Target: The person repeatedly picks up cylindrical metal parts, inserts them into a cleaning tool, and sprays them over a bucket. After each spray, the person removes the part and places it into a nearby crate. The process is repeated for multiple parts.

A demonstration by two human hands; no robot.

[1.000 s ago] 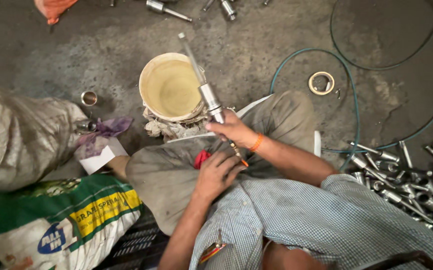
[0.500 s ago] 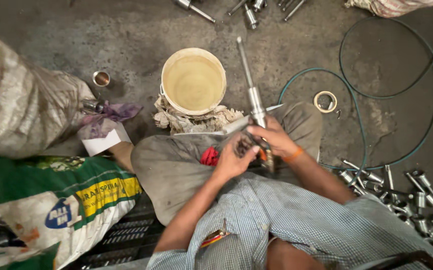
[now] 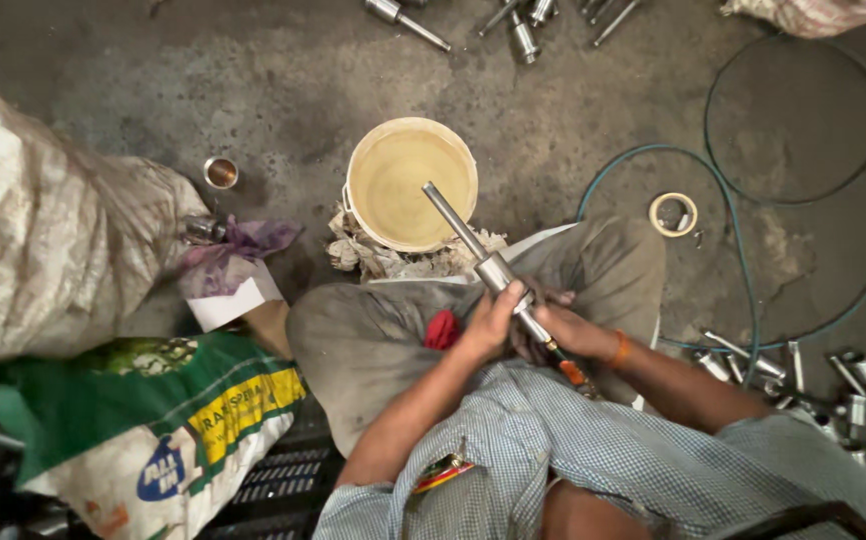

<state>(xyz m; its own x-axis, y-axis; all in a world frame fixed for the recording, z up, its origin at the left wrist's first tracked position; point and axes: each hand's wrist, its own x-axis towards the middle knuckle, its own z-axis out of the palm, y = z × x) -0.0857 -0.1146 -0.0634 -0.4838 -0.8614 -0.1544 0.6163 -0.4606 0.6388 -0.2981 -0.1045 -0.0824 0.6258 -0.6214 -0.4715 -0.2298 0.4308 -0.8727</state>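
I sit on the floor with a long metal shaft (image 3: 465,236) held over my lap, its thin end pointing up over a cream bucket (image 3: 411,183). My left hand (image 3: 493,322) grips the shaft just below its thicker collar. My right hand (image 3: 559,330) holds the lower end, next to an orange-handled tool (image 3: 573,372) that pokes out beneath it. A red rag (image 3: 441,330) lies on my grey trousers beside the left hand.
Crumpled rags (image 3: 383,258) lie under the bucket. Large sacks (image 3: 63,260) stand at the left, a printed one (image 3: 168,420) below. Several metal shafts (image 3: 813,375) are piled at the right, more (image 3: 513,20) at the top. A green hose (image 3: 733,250), tape roll (image 3: 674,214) and small cup (image 3: 221,173) lie about.
The shaft has swung lower and now leans left over the bucket. My left hand has moved up from my lap onto it; both hands now hold it close together.
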